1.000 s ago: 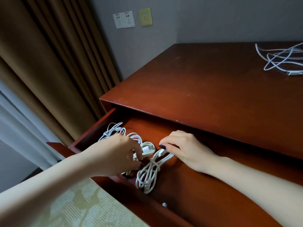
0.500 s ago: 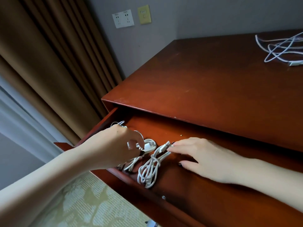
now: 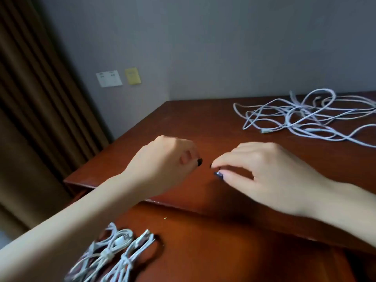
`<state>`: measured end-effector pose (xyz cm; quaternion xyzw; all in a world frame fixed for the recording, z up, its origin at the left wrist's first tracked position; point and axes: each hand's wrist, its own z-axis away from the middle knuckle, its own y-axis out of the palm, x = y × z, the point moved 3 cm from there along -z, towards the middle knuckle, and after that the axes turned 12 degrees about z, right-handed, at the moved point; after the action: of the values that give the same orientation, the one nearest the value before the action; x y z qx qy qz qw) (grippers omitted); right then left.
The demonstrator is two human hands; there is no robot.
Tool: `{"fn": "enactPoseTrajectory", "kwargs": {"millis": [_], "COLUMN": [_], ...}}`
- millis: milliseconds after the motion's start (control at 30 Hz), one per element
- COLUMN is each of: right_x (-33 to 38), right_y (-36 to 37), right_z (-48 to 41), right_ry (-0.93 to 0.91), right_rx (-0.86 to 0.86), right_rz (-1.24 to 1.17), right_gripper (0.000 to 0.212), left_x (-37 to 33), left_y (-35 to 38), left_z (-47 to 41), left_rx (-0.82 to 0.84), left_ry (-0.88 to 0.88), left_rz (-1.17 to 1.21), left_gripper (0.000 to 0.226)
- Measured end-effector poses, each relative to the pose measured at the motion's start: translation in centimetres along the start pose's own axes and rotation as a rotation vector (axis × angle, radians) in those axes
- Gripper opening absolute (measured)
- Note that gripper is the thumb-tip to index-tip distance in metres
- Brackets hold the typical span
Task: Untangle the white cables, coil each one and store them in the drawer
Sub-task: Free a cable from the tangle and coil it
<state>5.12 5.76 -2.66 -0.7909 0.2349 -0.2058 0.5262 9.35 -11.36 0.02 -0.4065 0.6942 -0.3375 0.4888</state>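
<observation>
A dark red wooden desk (image 3: 203, 123) stands in the corner of a room with a grey wall (image 3: 223, 47). A long brown curtain (image 3: 40, 98) hangs far out past the left hand (image 3: 162, 159). On the wall behind the hands are two small plates side by side, one white socket plate (image 3: 109, 78) and one yellow plate (image 3: 132, 76). There are two hands, and both float above the desk near its front edge, close together but not touching. The left hand has its fingers curled in and holds nothing. The right hand (image 3: 264, 171) has its fingers loose and a little bent, and it holds nothing too. One messy pile of loose white cables (image 3: 305, 117) lies on the desk, beyond the right hand and well apart from it. How many cables are in the pile cannot be told. Below the hands the drawer (image 3: 223, 251) is pulled out. In it, under the left arm, lie at least two coiled bundles, one (image 3: 105, 257) just beside the other (image 3: 130, 259). The picture cuts them off at the bottom. The desk between the hands and the messy pile is bare wood. The drawer floor under the right arm is bare too.
</observation>
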Motion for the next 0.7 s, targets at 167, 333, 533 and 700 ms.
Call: {"fn": "enactPoseTrajectory", "kwargs": {"millis": [167,333,533,700], "right_x": [-8.0,-14.0,-18.9,-17.9], "right_y": [-1.7,-3.0,-0.5,0.5], "right_z": [1.9,3.1,2.9,3.8], "right_ry": [0.179,0.338,0.382,0.245], "right_rx": [-0.053,-0.175,-0.227,-0.193], "right_rz": [0.074,0.060,0.190,0.176], "right_gripper": [0.015,0.019,0.046,0.054], "left_x": [-2.7,-5.1,-6.9,-4.5], "left_y": [5.2,11.4,16.0,16.0], "left_z": [-5.7,-11.4,-15.9,-18.5], "left_rx": [-0.009,0.023,-0.086,-0.115], "left_ry": [-0.011,-0.023,-0.221,-0.452], "left_rz": [0.192,0.304,0.416,0.247], "left_gripper": [0.026,0.042,0.073,0.044]}}
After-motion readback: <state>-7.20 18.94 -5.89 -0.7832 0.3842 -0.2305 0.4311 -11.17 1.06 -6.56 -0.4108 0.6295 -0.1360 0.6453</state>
